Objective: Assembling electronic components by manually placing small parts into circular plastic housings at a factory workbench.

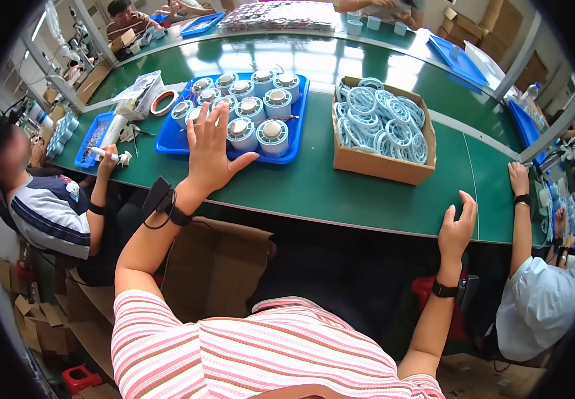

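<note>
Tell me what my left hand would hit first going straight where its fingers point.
Your left hand would likely meet the pale cylinders in the blue tray first, though its height is hard to judge.

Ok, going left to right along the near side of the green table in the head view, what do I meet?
Small blue tray → large blue tray of white cylindrical parts → open cardboard box of pale blue rings → your right hand → a co-worker's hand.
</note>
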Demonstrator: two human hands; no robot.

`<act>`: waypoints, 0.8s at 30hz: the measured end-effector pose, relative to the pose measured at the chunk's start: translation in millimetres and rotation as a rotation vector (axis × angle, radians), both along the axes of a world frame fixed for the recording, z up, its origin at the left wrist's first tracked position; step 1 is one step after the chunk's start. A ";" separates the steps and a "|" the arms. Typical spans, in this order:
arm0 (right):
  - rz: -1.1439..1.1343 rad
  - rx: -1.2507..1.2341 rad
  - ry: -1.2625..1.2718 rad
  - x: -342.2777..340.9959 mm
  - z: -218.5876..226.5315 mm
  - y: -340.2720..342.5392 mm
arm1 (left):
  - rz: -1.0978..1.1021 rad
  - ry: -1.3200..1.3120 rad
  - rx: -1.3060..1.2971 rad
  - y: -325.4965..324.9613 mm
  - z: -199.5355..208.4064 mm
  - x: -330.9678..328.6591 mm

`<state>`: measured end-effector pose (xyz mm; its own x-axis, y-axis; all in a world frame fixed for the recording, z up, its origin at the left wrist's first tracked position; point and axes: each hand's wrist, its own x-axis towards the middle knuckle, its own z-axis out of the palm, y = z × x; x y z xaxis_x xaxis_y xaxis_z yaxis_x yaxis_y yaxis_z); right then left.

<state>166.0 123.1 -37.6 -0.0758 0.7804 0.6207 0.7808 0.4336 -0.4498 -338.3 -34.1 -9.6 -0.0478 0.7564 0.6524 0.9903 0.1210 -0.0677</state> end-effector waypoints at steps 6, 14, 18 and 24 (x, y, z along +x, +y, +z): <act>-0.012 -0.159 -0.062 12.8 -4.6 -9.0 | -0.065 0.041 0.052 -3.3 18.9 21.8; 0.271 -0.042 0.142 -80.5 40.8 -35.8 | -0.294 0.177 -0.235 11.4 42.8 45.7; 0.339 -0.004 0.098 -98.9 44.5 -33.2 | -0.313 0.129 -0.316 25.0 46.6 52.5; 0.383 -0.036 0.063 -95.0 41.9 -24.6 | -0.377 -0.070 -0.503 14.0 70.8 57.3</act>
